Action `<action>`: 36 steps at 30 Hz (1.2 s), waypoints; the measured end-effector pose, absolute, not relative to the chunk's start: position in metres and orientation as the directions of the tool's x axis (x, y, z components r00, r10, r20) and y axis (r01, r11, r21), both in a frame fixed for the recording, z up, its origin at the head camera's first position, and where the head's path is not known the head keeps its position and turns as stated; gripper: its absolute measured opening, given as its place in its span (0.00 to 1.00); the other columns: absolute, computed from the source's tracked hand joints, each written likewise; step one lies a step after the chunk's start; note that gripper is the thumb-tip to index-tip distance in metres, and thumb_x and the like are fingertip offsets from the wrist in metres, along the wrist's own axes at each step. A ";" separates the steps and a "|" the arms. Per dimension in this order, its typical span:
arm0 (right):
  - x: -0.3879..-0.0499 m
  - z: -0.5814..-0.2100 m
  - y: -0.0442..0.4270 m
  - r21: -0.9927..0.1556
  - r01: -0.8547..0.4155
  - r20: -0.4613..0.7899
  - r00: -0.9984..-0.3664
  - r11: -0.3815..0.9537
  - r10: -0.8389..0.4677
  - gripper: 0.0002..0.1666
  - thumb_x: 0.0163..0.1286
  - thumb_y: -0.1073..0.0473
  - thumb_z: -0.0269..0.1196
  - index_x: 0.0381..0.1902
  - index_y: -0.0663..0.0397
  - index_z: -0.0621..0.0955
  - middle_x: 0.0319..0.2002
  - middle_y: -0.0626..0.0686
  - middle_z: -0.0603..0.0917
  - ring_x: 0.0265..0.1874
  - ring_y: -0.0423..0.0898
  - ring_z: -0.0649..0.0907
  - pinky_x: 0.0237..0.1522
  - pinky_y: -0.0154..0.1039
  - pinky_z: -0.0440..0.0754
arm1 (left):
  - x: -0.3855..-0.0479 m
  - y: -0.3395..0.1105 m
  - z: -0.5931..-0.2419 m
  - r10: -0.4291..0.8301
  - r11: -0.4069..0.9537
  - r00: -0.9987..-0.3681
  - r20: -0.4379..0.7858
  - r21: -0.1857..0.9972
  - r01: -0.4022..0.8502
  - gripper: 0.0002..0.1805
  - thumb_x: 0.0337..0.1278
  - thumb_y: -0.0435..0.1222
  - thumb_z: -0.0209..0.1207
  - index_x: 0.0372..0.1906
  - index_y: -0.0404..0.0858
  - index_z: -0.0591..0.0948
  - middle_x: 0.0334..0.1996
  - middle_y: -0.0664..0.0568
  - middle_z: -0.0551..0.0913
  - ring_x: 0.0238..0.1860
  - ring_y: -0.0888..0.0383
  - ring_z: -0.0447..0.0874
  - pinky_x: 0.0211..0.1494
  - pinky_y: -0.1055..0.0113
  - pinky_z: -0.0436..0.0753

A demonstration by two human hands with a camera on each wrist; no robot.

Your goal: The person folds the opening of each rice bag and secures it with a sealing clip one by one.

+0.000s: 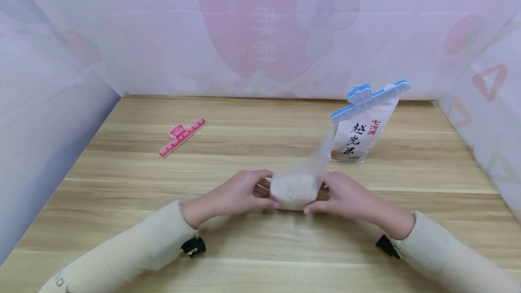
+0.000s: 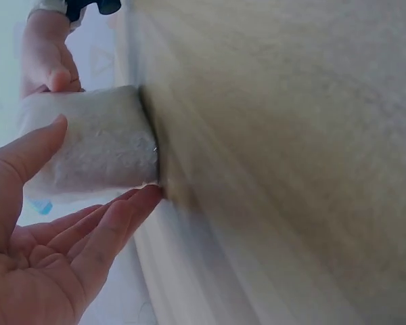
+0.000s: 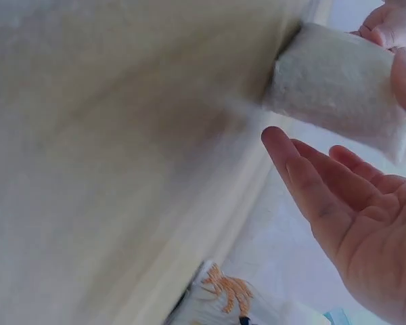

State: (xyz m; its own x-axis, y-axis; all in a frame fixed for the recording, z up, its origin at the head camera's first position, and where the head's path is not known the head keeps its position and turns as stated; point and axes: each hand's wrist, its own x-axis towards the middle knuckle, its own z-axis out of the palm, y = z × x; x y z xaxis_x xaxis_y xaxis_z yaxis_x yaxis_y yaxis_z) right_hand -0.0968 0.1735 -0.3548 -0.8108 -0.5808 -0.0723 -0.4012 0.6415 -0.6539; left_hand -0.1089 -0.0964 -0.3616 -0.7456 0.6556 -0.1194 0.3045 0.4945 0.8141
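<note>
A clear plastic bag of pale grains (image 1: pixel 294 190) stands on the table, its loose top leaning up to the right. My left hand (image 1: pixel 240 193) grips the left side, thumb at the front; in the left wrist view the thumb lies on the bag (image 2: pixel 101 142) and the fingers of that hand (image 2: pixel 68 237) reach its edge. At the right side, my right hand (image 1: pixel 352 198) holds the bag between thumb and fingers. From the right wrist, the bag (image 3: pixel 338 88) shows beside the thumb, with the fingers of the right hand (image 3: pixel 352 210) loosely extended below it.
Behind and to the right stands a white printed packet (image 1: pixel 358 141) with a blue clip (image 1: pixel 370 101) across its top. A pink clip (image 1: pixel 182 138) lies at the back left of the wooden table (image 1: pixel 244 134). Printed cloth (image 1: pixel 163 49) hangs behind the table and at its sides.
</note>
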 end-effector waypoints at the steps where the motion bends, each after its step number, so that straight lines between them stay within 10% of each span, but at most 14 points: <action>1: -0.096 -0.354 0.174 -0.668 -0.398 -0.064 -0.812 0.629 -0.581 0.34 0.53 0.46 0.77 0.53 0.53 0.79 0.49 0.48 0.86 0.51 0.45 0.84 0.52 0.45 0.84 | -0.109 -0.097 -0.360 0.655 0.499 -0.745 -0.123 0.812 0.304 0.32 0.54 0.41 0.71 0.62 0.32 0.75 0.52 0.41 0.86 0.50 0.52 0.88 0.50 0.69 0.86; 11: -0.093 -0.326 0.179 -0.736 -0.454 0.085 -0.798 0.502 -0.597 0.39 0.57 0.50 0.74 0.65 0.48 0.74 0.67 0.52 0.76 0.66 0.50 0.76 0.62 0.51 0.79 | -0.110 -0.101 -0.332 0.628 0.513 -0.777 -0.035 0.769 0.381 0.40 0.51 0.47 0.72 0.69 0.41 0.71 0.66 0.49 0.77 0.65 0.51 0.77 0.61 0.52 0.82; 23: -0.093 -0.297 0.173 -0.747 -0.576 0.368 -0.773 0.331 -0.516 0.18 0.64 0.68 0.68 0.51 0.54 0.82 0.52 0.53 0.86 0.53 0.40 0.84 0.56 0.29 0.81 | -0.103 -0.084 -0.301 0.547 0.352 -0.788 0.282 0.777 0.522 0.20 0.55 0.40 0.71 0.54 0.43 0.84 0.50 0.54 0.87 0.53 0.58 0.81 0.49 0.62 0.85; 36: -0.100 -0.299 0.164 -0.715 -0.663 0.476 -0.694 0.221 -0.541 0.13 0.60 0.75 0.68 0.40 0.57 0.86 0.39 0.53 0.90 0.41 0.37 0.87 0.43 0.32 0.86 | -0.104 -0.067 -0.299 0.538 0.291 -0.746 0.392 0.744 0.601 0.05 0.56 0.35 0.69 0.38 0.42 0.87 0.35 0.56 0.87 0.41 0.59 0.82 0.38 0.63 0.84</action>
